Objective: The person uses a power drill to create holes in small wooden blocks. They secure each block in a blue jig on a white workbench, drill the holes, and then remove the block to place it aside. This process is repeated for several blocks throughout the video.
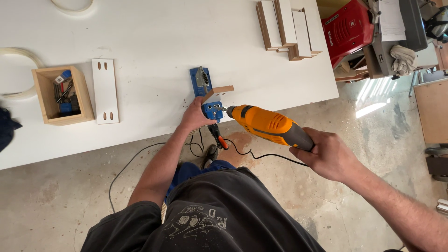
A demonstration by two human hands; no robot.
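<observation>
Work in hand is drilling, at centre frame on the edge of the white table (140, 37). The right hand (329, 156) is closed around the grip of an orange drill (266, 125), its bit entering the blue drilling guide (213, 110). The left hand (196, 116) is wrapped on the guide, steadying a small wood piece (219, 91) clamped in it. A white panel (105, 91), left of centre, already carries slotted holes at both ends. Stacked boards (289, 25) at upper right appear undrilled. A wooden box (44, 95) of bits sits at left. The drill's black cord (261, 156) trails across the floor by the person's legs.
</observation>
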